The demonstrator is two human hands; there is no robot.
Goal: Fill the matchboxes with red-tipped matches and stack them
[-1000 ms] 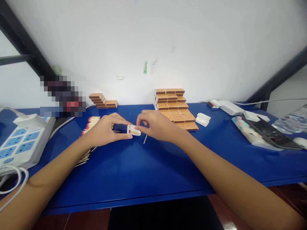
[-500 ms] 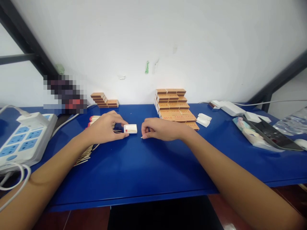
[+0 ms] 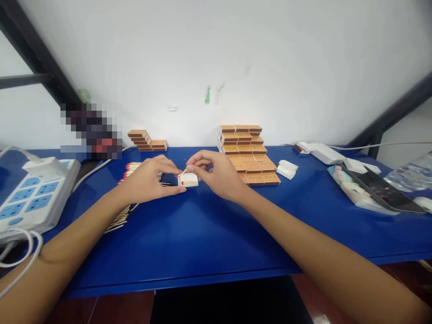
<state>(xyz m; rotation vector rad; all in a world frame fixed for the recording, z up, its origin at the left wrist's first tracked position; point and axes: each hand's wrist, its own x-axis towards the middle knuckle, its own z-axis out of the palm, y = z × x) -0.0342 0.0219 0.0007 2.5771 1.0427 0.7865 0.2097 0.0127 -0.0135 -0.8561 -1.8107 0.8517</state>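
My left hand (image 3: 151, 180) grips the left end of a small white matchbox tray (image 3: 191, 178) between thumb and forefinger. A few red-headed matches (image 3: 190, 183) lie along the tray's near side. My right hand (image 3: 214, 173) is over the tray's far side, its thumb and forefinger pinching a single match (image 3: 182, 172) whose red head points down to the left. Beside and partly behind my left hand spreads a pile of loose matches (image 3: 118, 221), red heads showing at its far end.
Stacked matchboxes (image 3: 254, 166) rise in steps against the wall, with a smaller stack (image 3: 139, 140) at back left. A folded white card (image 3: 286, 169) lies right of them. A power strip (image 3: 30, 198) stands left; a phone (image 3: 381, 184) and white boxes (image 3: 326, 153) lie right.
My right hand has moved from the table right of the tray, leftward and up over it, bringing a match to its left end. The tray and my left hand have shifted slightly right.
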